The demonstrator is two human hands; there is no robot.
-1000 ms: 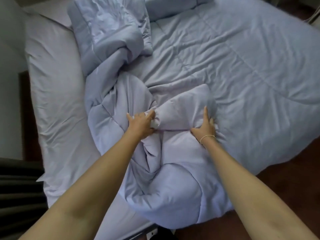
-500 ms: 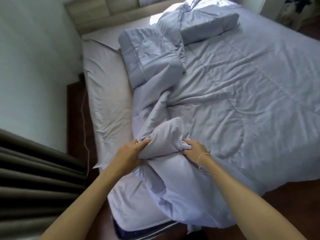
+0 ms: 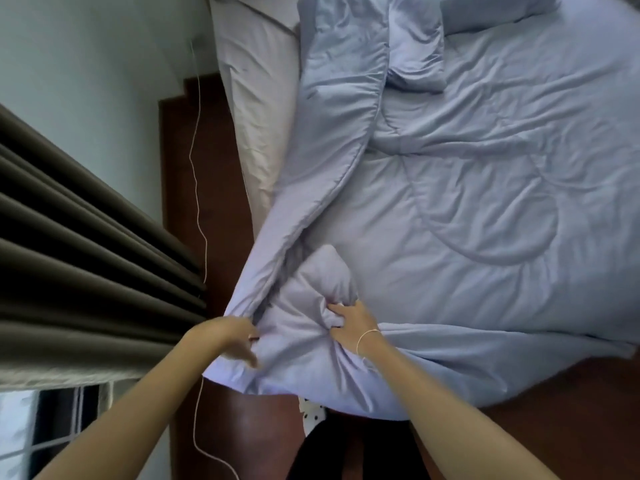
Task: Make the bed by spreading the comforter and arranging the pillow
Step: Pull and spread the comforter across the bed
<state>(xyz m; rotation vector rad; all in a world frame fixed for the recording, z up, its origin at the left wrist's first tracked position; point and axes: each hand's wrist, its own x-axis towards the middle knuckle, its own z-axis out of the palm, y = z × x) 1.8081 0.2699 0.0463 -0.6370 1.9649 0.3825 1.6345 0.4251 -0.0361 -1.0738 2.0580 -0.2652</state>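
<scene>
Between the two hands a bunched corner of the pale lavender comforter (image 3: 467,209) puffs up into a soft hump, and each hand has hold of it from its own side. On the left, the left hand (image 3: 232,336) sits at the edge of the fabric with its fingers curled into a fold; the picture is smeared there, so the exact pinch is hard to read, but cloth clearly runs out from under the fingers. To the right of the hump, the right hand (image 3: 354,323) grips a gathered wad of comforter, fingers dug into the creases, a thin bracelet (image 3: 364,337) round its wrist. Beyond both hands the comforter spreads wide over the bed, wrinkled, with a long folded-over strip running away from the left hand toward the head of the bed. Left of that strip lies a bare band of paler sheet (image 3: 256,109) over the mattress side. Far past the right hand, at the top edge of the view, a pillow (image 3: 491,10) in the same colour lies on the comforter, only partly seen. Near the hands, the comforter's hem hangs over the dark wooden floor (image 3: 214,174). Left of the left hand hang brown curtains (image 3: 86,254), and a thin pale cord (image 3: 195,161) trails down beside them.
</scene>
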